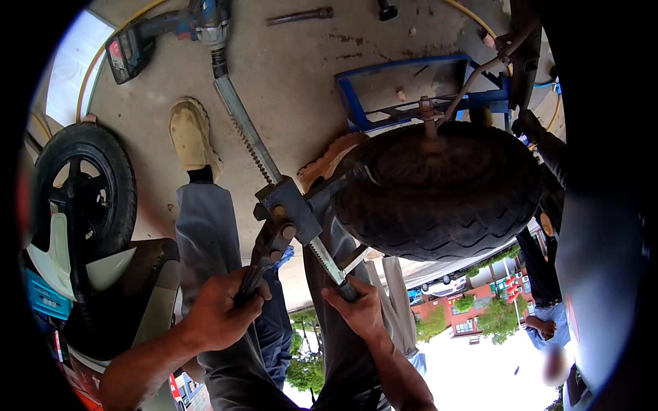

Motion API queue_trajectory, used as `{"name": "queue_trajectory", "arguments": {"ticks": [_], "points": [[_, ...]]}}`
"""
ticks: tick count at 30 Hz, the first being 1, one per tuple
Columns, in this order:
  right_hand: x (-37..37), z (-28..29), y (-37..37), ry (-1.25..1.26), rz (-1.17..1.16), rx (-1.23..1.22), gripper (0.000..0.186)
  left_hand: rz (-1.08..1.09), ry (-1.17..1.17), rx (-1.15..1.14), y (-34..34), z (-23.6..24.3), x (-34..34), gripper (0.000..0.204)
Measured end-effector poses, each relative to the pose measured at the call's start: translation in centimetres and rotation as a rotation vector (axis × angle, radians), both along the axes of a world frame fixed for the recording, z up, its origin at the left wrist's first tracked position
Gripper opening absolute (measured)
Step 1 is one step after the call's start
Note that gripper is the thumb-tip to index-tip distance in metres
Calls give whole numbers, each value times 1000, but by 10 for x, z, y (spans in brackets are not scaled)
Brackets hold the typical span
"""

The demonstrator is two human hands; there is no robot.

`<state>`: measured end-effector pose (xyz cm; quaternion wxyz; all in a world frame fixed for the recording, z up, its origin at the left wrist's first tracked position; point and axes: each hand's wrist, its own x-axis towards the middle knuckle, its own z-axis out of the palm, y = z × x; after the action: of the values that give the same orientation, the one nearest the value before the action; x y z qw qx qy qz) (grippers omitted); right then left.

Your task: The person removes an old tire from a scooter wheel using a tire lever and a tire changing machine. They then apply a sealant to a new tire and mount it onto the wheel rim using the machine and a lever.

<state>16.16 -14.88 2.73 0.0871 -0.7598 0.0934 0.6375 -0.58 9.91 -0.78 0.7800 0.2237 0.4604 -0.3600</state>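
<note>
My left hand (223, 308) is closed around the lever handle (264, 257) of a steel rack jack-like tool. Its long toothed bar (253, 140) runs diagonally through a dark metal block (291, 209) with bolt heads. Around the bar's lower end, by a dark grip (348, 291), my right hand (360, 308) is wrapped. Right of the block stands a wheel with a black knobby tyre (439, 229), on a rusty axle (430, 123). An arm from the block reaches the tyre's left side; whether it touches is unclear.
A cordless impact wrench (205, 31) lies by the bar's upper end. On the concrete are a metal rod (299, 16), a blue metal frame (353, 103) and a yellow hose (89, 65). A scooter's front wheel (127, 185) stands left. Another person (548, 322) is at right.
</note>
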Motion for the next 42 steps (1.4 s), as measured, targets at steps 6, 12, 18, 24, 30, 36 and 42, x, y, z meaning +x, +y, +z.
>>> {"name": "queue_trajectory", "arguments": {"ticks": [6, 12, 18, 24, 30, 36, 42], "points": [[0, 1, 1, -35, -13, -32, 25, 361, 161, 129, -80, 23, 3, 6], [-2, -1, 12, -39, -60, -12, 25, 684, 145, 375, -157, 18, 48, 12], [-5, 0, 11, 1, -32, 18, 30, 310, 7, 330, -115, 17, 13, 14], [-8, 0, 14, 11, -116, 65, 28, -325, -4, -154, 91, -28, 21, 5], [-8, 4, 6, 3, -210, 68, 26, -53, 66, -133, 9, -3, -2, 10], [1, 9, 15, 25, -280, -4, 20, 270, 72, 103, -43, 21, 13, 50], [-1, 18, 2, -2, -735, -21, 50, 353, 15, 283, -74, 33, 27, 74]]}}
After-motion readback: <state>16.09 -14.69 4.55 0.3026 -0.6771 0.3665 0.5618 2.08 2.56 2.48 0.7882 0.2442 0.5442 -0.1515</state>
